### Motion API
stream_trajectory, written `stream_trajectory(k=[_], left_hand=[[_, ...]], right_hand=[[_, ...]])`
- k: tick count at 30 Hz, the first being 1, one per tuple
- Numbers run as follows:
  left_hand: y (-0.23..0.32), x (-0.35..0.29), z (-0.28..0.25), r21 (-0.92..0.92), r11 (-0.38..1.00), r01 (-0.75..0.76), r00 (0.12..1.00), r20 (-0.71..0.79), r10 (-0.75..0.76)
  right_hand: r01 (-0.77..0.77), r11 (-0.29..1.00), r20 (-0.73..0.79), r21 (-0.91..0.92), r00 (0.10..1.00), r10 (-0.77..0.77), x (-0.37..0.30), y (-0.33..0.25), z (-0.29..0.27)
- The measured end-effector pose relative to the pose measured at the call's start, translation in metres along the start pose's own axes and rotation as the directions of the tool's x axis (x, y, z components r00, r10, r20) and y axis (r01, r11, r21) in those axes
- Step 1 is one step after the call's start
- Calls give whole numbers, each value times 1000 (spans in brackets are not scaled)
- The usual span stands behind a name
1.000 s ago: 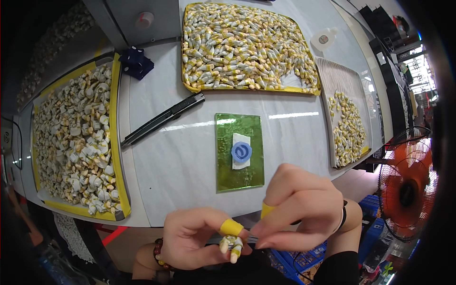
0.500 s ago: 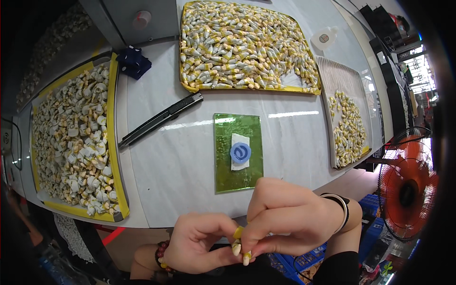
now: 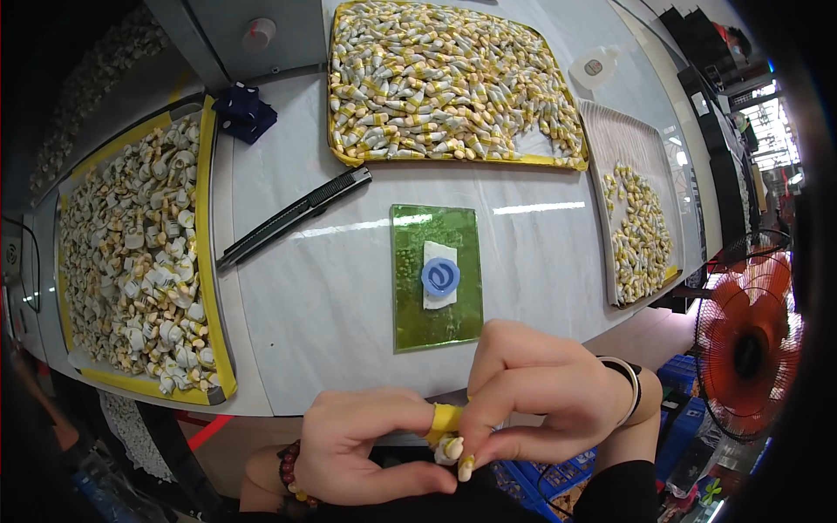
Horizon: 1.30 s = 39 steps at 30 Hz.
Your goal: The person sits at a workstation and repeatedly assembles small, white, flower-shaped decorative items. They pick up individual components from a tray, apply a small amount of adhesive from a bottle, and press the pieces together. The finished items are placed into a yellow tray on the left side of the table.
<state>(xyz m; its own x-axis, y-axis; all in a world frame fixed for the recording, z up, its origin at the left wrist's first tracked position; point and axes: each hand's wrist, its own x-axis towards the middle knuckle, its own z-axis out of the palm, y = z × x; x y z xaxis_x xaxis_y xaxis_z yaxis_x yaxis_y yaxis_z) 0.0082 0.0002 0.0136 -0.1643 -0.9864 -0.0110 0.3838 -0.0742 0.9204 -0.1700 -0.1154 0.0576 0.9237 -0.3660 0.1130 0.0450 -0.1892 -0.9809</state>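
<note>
Close together below the table's front edge, both hands hold small pieces. My left hand (image 3: 362, 444) is closed, thumb and index finger pinching a small white figurine part (image 3: 447, 450) with a peach-coloured end. Yellow tape (image 3: 445, 422) shows at the tip of its index finger. In the pinched fingers of my right hand (image 3: 542, 397) is another small part (image 3: 466, 470), with a peach tip and a yellow band. The two parts are side by side; whether they touch I cannot tell. Beyond the hands, a round blue mould-like piece (image 3: 441, 277) lies on white paper (image 3: 440, 301) upon a green glass plate (image 3: 414, 336).
A yellow-edged tray (image 3: 225, 349) of white parts stands left, another tray (image 3: 523, 161) of similar slim parts at the back. A partly filled tray (image 3: 632, 139) is on the right, near a white bottle (image 3: 596, 68). A black utility knife (image 3: 296, 216) and dark blue cloth (image 3: 245, 113) lie left.
The right hand has shifted slightly right. The left hand's index finger has straightened, showing more yellow tape, and its thumb has moved. More of the white part shows.
</note>
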Motion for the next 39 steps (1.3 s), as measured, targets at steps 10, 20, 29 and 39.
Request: stream_trajectory(k=[10,20,29,39], left_hand=[[-7,-4,5,-448,888,106,994,23,-107],[-10,-2,5,-394,909,132,991,78,-110],[-13,0,8,-407,900,155,986,117,-117],[-15,0,7,-426,891,156,984,147,-102]], right_hand=[[-10,996,-73,86,997,17,-3,-2,2],[-6,998,-19,-70,1000,5,-2,-2,-1],[-91,992,9,-83,996,92,-2,-7,-2],[-96,992,25,-80,995,98,-3,-9,-3]])
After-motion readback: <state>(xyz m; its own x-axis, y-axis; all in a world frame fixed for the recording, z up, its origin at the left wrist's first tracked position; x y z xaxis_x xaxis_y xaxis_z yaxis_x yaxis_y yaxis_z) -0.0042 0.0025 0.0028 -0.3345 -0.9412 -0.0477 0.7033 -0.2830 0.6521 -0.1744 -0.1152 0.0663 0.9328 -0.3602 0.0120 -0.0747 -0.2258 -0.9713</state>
